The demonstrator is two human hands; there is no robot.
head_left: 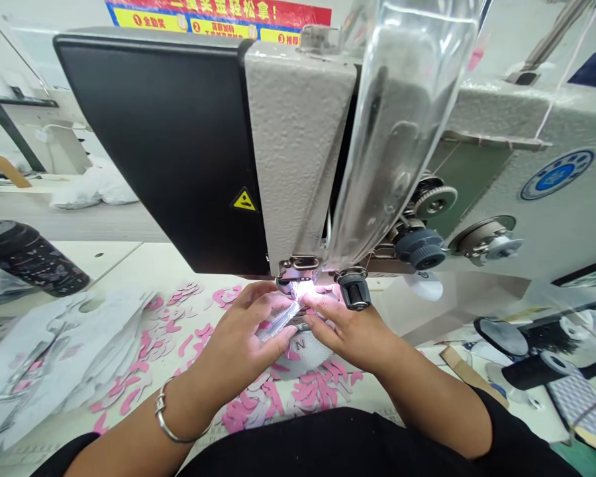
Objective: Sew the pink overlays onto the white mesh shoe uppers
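Observation:
Under the needle area of a sewing machine [300,172] lies a grey fabric piece [305,358] marked with a dark letter N. A shiny silver strip [282,320] runs along its upper part to the lit presser foot [298,286]. My left hand [253,324] grips the piece from the left, thumb near the strip's lower end and fingers close to the foot. From the right, my right hand [345,324] holds the piece with bent fingers beside the strip. Glare hides the needle tip, and the fingertips behind the foot are partly hidden.
Pink and white scraps [258,401] cover the tabletop around the piece. At left are layered white sheets [99,344] and a dark patterned bottle [32,258]. A black thread spool [536,370] lies at right. A clear shield [402,132] hangs before the machine head.

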